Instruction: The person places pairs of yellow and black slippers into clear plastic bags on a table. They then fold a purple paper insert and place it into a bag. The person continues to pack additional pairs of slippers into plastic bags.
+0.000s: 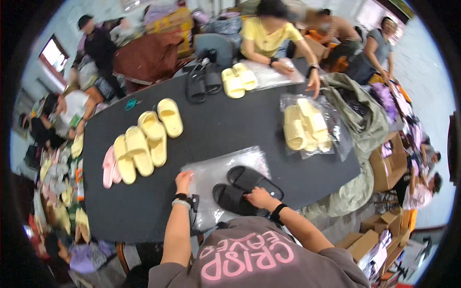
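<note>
My left hand is closed on the left edge of a clear plastic bag lying flat on the table in front of me. My right hand grips the nearer of two black slippers, its fingers at the foot opening. The other black slipper lies just beyond it, side by side. Both slippers rest over the right part of the bag, and some of the bag is hidden beneath them.
The dark table bears several yellow slippers and a pink pair at left, bagged yellow slippers at right, and a black pair at the back. A person in yellow works opposite. Boxes stand to the right.
</note>
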Tool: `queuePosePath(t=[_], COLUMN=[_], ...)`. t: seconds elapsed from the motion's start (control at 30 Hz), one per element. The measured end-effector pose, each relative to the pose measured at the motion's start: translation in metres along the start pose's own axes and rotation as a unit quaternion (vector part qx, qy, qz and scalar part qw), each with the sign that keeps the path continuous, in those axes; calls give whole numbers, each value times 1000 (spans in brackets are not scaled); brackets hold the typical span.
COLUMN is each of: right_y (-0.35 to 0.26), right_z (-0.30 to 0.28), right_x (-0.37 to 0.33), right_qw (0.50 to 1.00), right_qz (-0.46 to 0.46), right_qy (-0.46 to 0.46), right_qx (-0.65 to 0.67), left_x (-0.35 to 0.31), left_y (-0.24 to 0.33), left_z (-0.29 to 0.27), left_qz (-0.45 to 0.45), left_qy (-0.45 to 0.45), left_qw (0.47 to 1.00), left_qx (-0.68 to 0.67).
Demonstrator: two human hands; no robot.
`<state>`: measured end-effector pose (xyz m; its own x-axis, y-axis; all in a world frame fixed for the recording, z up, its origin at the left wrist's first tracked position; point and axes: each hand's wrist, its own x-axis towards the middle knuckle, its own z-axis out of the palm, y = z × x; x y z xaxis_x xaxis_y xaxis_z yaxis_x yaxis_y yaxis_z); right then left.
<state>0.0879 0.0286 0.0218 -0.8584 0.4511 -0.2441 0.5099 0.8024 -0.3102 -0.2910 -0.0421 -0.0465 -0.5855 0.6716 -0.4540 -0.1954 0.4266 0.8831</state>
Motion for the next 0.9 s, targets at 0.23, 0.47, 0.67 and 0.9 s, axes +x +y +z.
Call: queuePosePath(t=[0.23,0.47,0.67,0.9], right_y=[-4,12,9,9], right_z=[-11,27,16,14], right_x=[0,-2,6,3], right_qw=[999,996,993,994], right_qz=[4,-7,-39,-40], right_qy=[-37,47,-37,-41], right_qx=[19,70,101,88], left_x=[8,-33,-135,-156], left_y=[-9,26,37,-11], left_z=[-7,37,29,-9], left_qz=[63,194,230,294], left_qy=[48,164,-115,-181], left_qw=[997,967,738,716], left_qx=[0,-31,624,607])
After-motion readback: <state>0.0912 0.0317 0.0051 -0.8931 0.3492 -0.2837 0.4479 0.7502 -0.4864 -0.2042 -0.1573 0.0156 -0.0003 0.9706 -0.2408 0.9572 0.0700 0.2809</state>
